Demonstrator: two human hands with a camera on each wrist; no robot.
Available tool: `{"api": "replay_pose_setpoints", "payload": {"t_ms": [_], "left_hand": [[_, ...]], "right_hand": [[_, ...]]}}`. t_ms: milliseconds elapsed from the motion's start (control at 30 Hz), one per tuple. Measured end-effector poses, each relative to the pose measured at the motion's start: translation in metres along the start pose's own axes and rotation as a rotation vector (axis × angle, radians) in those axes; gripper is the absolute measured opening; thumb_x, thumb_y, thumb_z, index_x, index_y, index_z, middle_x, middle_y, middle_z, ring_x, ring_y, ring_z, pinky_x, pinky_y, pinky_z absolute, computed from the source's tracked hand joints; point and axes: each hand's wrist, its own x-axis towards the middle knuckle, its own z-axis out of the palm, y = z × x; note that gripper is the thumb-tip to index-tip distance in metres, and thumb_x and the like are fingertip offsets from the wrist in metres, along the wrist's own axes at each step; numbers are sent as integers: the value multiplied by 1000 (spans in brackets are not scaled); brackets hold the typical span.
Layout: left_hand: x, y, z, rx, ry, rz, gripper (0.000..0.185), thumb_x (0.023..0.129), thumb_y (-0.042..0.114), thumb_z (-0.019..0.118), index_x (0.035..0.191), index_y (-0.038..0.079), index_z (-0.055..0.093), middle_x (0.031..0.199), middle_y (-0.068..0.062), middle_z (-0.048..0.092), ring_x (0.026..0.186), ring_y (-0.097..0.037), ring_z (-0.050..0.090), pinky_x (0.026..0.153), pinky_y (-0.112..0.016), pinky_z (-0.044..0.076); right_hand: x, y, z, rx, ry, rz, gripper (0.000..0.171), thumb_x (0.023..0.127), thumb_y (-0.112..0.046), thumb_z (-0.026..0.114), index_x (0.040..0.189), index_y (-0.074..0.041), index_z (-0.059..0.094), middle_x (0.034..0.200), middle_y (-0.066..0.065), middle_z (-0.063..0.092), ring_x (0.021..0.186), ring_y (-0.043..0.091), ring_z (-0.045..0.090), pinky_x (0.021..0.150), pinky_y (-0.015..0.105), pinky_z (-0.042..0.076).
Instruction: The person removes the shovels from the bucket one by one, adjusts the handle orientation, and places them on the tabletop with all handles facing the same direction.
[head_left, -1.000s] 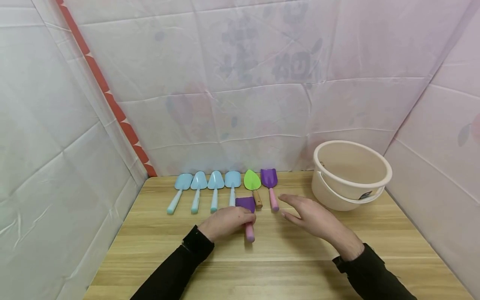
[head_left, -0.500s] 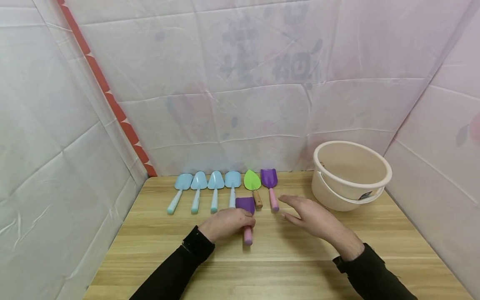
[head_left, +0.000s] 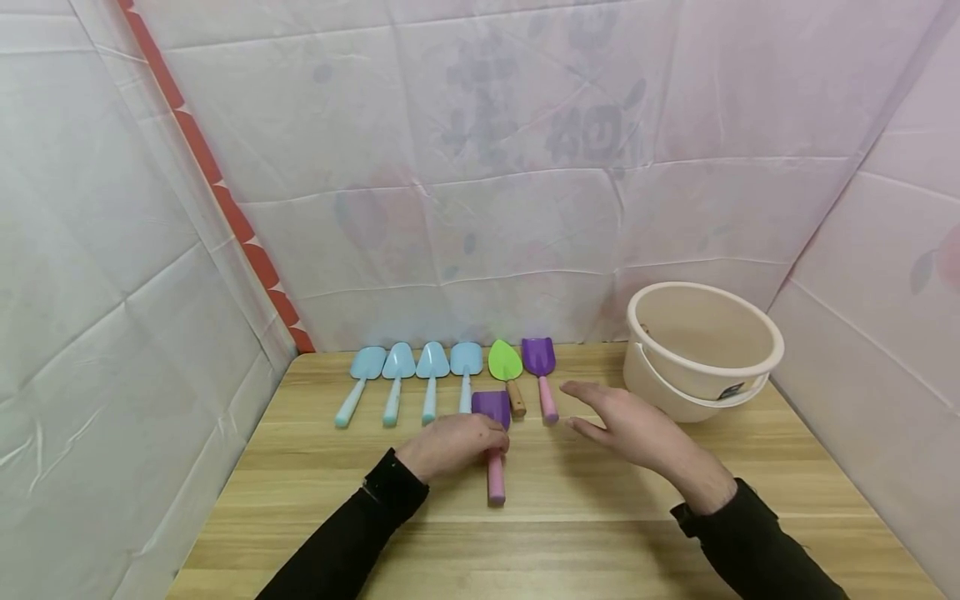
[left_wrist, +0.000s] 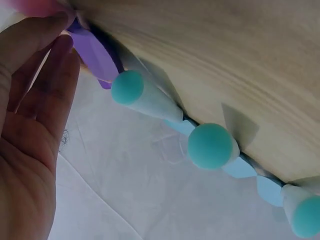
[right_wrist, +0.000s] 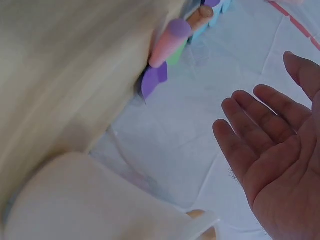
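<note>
My left hand [head_left: 453,446] pinches a small shovel [head_left: 491,407] with a purple blade and pink handle, its blade pointing away from me. In the left wrist view thumb and fingertips meet at the pink handle, top left. Behind it lies a row: several light-blue shovels [head_left: 367,363], a green pointed trowel [head_left: 505,361] with a wooden handle, and a second purple shovel [head_left: 538,357]. My right hand [head_left: 633,429] hovers with fingers extended and nothing held, between that second purple shovel and a bucket. Palm and spread fingertips show in the right wrist view.
The cream bucket [head_left: 637,383] stands at the back right of the wooden table [head_left: 525,550], its handle folded down. White cloth walls [head_left: 517,217] enclose the table at the back and both sides. A red strip [head_left: 225,208] runs down the back-left corner.
The handle end of the held purple shovel has come toward me and slightly left, so more handle shows below my left hand. The right hand has shifted slightly right.
</note>
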Motion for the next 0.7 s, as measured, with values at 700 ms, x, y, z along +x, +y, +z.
{"api": "replay_pose_setpoints", "payload": {"t_ms": [700], "left_hand": [[5,-6,-19,-81,148,-211,24,117,23,76,139,16,80,133,2,83,122,-14,82,105,-29,70]], "right_hand": [[10,25,-79,-82,109,36,55,112,-19,81,159,6,65,156,34,73,142,56,73,120,73,60]]}}
